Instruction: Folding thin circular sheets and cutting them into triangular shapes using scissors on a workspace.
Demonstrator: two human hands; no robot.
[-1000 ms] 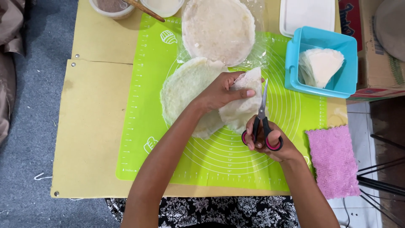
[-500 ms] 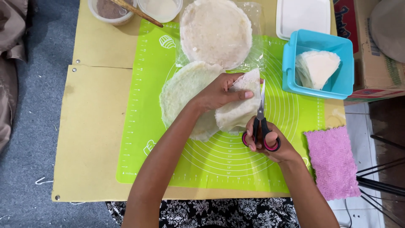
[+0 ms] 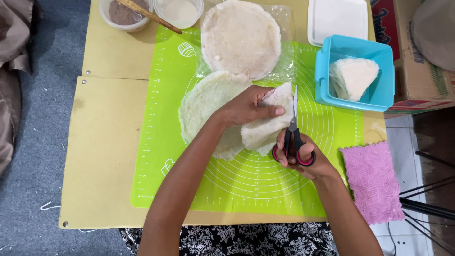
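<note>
My left hand (image 3: 249,106) presses down on a folded stack of thin white round wrappers (image 3: 264,128), which lies over a flat round wrapper (image 3: 204,106) on the green silicone mat (image 3: 166,156). My right hand (image 3: 305,159) grips black scissors with pink handles (image 3: 293,135). Their blades point away from me along the right edge of the folded stack.
A stack of round wrappers on clear plastic (image 3: 241,38) lies at the mat's far edge. A blue tub (image 3: 327,85) holds cut wrapper pieces (image 3: 353,76). Nearby: a white lid (image 3: 336,19), two bowls (image 3: 125,14), a pink cloth (image 3: 372,182), a cardboard box (image 3: 417,71).
The scissors and folded stack stay in place; my hands have barely shifted. The view has moved slightly.
</note>
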